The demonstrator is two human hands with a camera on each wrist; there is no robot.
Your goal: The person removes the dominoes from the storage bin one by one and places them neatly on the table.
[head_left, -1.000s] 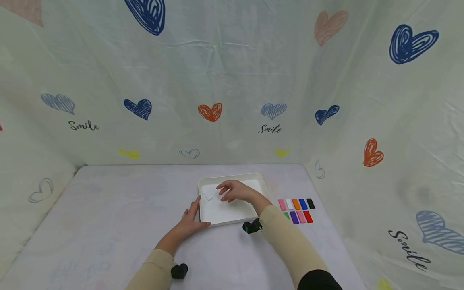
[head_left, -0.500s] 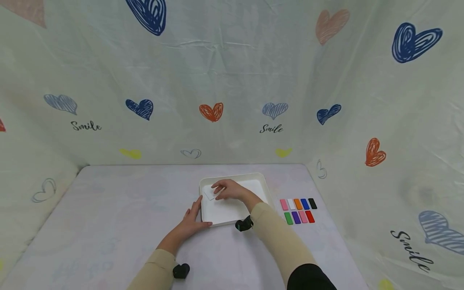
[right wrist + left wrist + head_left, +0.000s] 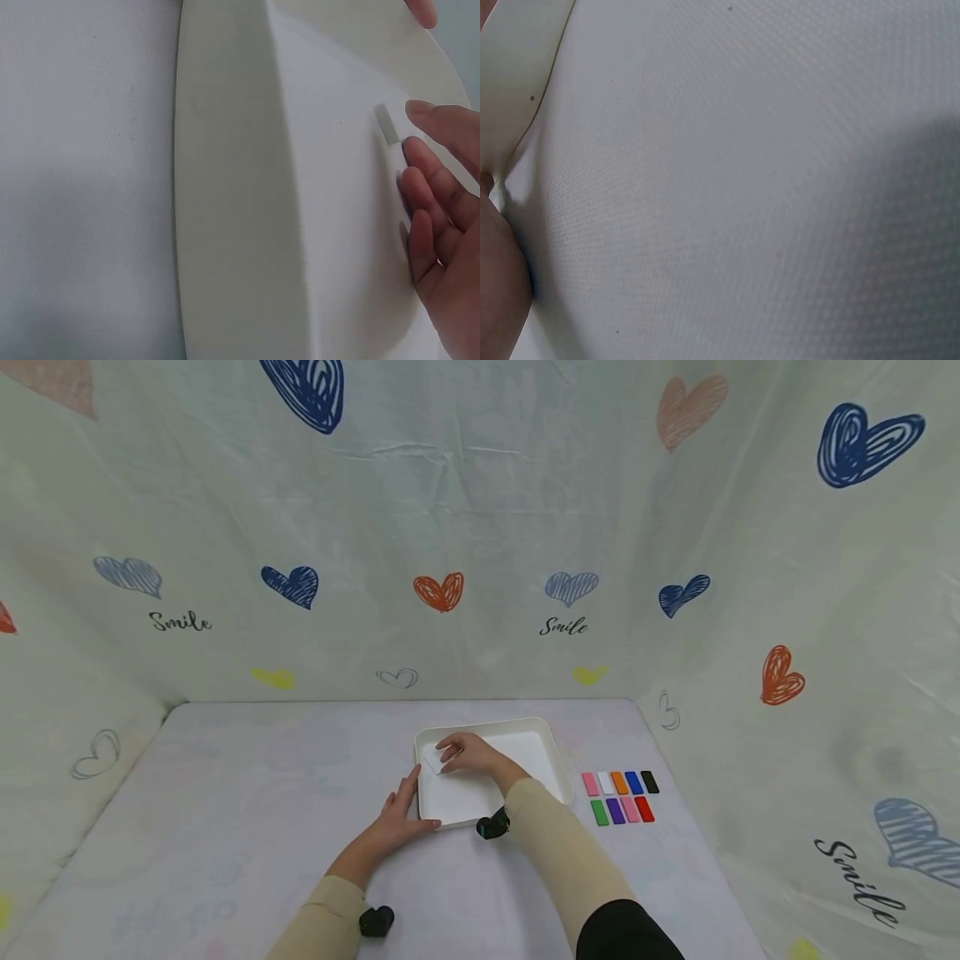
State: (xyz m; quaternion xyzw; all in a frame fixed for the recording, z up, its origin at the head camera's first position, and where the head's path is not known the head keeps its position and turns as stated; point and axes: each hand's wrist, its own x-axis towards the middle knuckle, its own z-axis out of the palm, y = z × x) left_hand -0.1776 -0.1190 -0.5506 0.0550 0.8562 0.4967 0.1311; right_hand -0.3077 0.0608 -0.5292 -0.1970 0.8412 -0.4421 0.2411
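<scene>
A shallow white tray (image 3: 536, 781) lies on the table. My left hand (image 3: 392, 825) rests at its near left corner, fingers along the left rim and thumb at the front rim. Over the left part of the tray is my right hand (image 3: 468, 756), its fingers loosely bent. A thin white piece with a corner outline (image 3: 432, 765) lies flat in the tray under those fingertips. In the right wrist view a small grey strip (image 3: 386, 124) shows right beside the thumb and index fingertips, and nothing is pinched between them. The left wrist view catches just the tray's outer wall (image 3: 517, 75) and part of the hand.
Right of the tray, coloured strips lie in two rows, among them a green strip (image 3: 600, 812), a blue strip (image 3: 634, 782) and a red strip (image 3: 643, 809). A white curtain (image 3: 480, 527) printed with hearts rises behind the table (image 3: 247, 810).
My right hand has moved left across the tray and come down closer to the white piece. The left hand keeps its place at the tray's corner.
</scene>
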